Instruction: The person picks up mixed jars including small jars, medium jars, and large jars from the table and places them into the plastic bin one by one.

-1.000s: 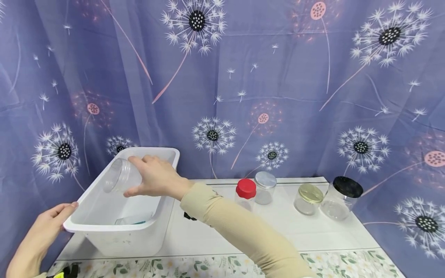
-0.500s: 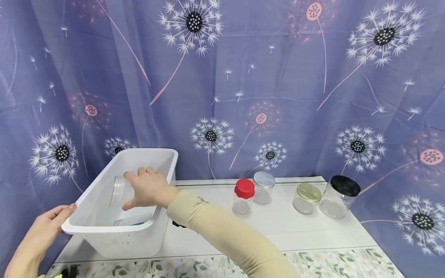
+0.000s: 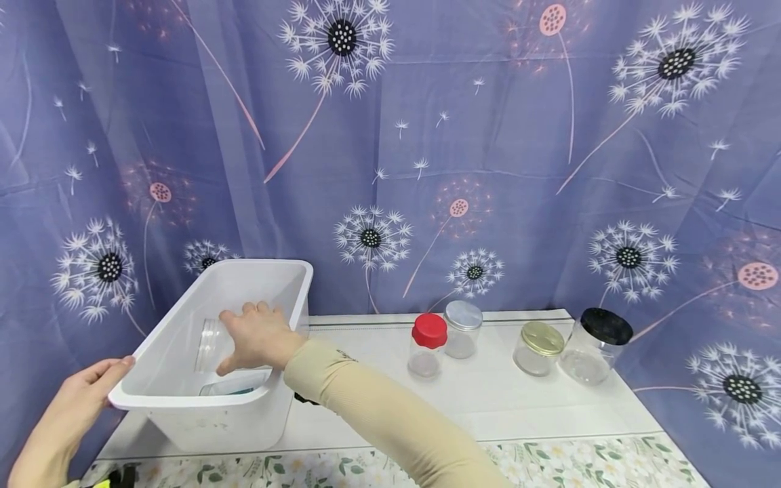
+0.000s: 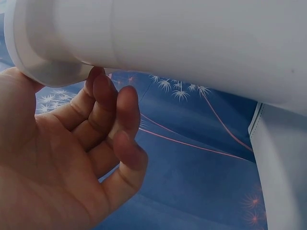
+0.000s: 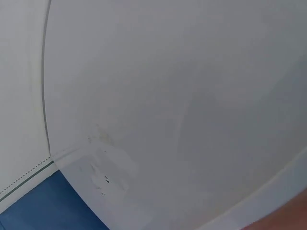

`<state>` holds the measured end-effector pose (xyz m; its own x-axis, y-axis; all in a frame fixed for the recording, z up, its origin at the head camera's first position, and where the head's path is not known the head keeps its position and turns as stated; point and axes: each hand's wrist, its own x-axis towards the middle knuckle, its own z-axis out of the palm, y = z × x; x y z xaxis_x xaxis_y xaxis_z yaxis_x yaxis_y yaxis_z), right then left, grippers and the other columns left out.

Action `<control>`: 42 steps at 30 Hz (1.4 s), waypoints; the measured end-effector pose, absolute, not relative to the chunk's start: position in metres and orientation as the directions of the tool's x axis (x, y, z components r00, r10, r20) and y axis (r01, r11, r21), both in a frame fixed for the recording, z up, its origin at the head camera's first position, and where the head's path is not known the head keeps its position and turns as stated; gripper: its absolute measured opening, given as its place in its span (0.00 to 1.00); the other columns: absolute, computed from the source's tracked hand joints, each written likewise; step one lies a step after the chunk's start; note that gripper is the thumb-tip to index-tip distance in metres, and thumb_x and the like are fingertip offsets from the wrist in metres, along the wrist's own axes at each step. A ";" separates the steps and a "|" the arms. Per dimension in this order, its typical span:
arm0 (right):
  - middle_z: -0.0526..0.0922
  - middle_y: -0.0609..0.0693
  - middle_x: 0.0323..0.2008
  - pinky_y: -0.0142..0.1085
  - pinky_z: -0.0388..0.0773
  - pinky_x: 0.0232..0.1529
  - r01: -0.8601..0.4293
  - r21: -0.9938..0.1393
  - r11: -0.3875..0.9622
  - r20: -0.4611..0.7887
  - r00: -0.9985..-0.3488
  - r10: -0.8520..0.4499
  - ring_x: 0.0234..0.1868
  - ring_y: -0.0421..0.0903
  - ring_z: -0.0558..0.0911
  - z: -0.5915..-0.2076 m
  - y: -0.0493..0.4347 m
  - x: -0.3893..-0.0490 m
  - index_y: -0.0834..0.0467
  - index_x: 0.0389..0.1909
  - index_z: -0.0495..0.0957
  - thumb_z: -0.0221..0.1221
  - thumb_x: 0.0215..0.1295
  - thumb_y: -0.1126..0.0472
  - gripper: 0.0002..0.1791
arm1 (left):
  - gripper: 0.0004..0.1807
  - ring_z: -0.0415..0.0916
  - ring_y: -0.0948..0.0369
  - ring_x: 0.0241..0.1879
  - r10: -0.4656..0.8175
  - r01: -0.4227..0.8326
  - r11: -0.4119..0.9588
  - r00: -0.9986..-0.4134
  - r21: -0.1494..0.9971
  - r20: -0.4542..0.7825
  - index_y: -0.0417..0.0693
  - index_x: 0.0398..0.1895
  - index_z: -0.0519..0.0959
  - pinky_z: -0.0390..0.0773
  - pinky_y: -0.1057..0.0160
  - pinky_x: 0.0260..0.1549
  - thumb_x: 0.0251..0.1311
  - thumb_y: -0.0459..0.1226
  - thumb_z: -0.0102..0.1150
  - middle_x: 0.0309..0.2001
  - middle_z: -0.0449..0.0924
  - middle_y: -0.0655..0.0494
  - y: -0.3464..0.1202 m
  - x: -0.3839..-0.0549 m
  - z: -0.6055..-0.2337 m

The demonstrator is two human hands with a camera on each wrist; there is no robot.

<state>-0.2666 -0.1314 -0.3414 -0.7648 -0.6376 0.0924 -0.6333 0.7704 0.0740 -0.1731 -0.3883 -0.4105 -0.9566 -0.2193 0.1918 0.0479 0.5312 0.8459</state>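
Deep inside a white plastic bin, my right hand holds a clear jar lying on its side, its ridged mouth pointing left. Fingers and palm hide the rest of the jar. My left hand grips the bin's left rim near the front corner. In the left wrist view, its thumb is at the rim and its fingers curl below. Near the bin's front wall lies another clear container with a teal part. The right wrist view shows mostly the bin's outer wall.
Right of the bin stand a red-lidded jar, a silver-lidded jar, a gold-lidded jar and a large black-lidded jar. A purple curtain hangs behind the white table. A small black object lies beside the bin.
My right hand has lowered the clear jar from near the rim down into the bin. The jar has turned more level. The left hand stays on the rim.
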 end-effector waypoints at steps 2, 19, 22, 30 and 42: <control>0.75 0.40 0.50 0.41 0.70 0.46 -0.634 0.073 0.770 0.085 -0.766 -0.638 0.50 0.42 0.73 -0.344 -0.131 -0.267 0.35 0.65 0.66 0.66 0.42 0.24 0.47 | 0.15 0.74 0.69 0.26 -0.219 0.047 0.532 -0.957 0.846 0.191 0.74 0.28 0.78 0.71 0.69 0.26 0.73 0.45 0.48 0.25 0.79 0.67 -0.388 -0.173 -0.410; 0.77 0.42 0.46 0.42 0.72 0.43 -0.586 0.105 0.803 0.061 -0.802 -0.594 0.46 0.43 0.74 -0.353 -0.137 -0.265 0.36 0.58 0.71 0.67 0.40 0.24 0.42 | 0.15 0.75 0.70 0.26 -0.215 0.055 0.533 -0.956 0.844 0.198 0.74 0.28 0.78 0.72 0.70 0.26 0.73 0.44 0.48 0.26 0.79 0.68 -0.387 -0.173 -0.410; 0.76 0.42 0.46 0.41 0.72 0.43 -0.579 0.105 0.809 0.056 -0.808 -0.586 0.46 0.42 0.73 -0.354 -0.138 -0.266 0.36 0.58 0.71 0.67 0.40 0.24 0.42 | 0.15 0.74 0.70 0.26 -0.214 0.056 0.531 -0.956 0.846 0.198 0.74 0.28 0.78 0.72 0.70 0.26 0.73 0.44 0.48 0.26 0.79 0.68 -0.388 -0.174 -0.410; 0.76 0.41 0.46 0.41 0.71 0.44 -0.571 0.109 0.814 0.047 -0.815 -0.578 0.47 0.42 0.73 -0.356 -0.140 -0.267 0.35 0.58 0.71 0.68 0.41 0.25 0.41 | 0.15 0.74 0.69 0.26 -0.215 0.064 0.528 -0.955 0.847 0.206 0.75 0.28 0.78 0.71 0.70 0.26 0.73 0.44 0.48 0.25 0.79 0.67 -0.388 -0.173 -0.411; 0.77 0.42 0.47 0.43 0.72 0.46 -0.562 0.122 0.818 0.058 -0.819 -0.571 0.48 0.43 0.73 -0.358 -0.140 -0.266 0.35 0.58 0.70 0.68 0.39 0.24 0.43 | 0.16 0.73 0.69 0.26 -0.222 0.056 0.532 -0.954 0.845 0.203 0.76 0.27 0.78 0.70 0.69 0.26 0.73 0.44 0.49 0.24 0.78 0.66 -0.388 -0.173 -0.412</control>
<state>-0.2657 -0.1396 -0.3582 -0.8191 -0.5707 0.0583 -0.5616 0.8184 0.1218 -0.1729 -0.3882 -0.4124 -0.9537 -0.2219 0.2030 0.0562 0.5317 0.8451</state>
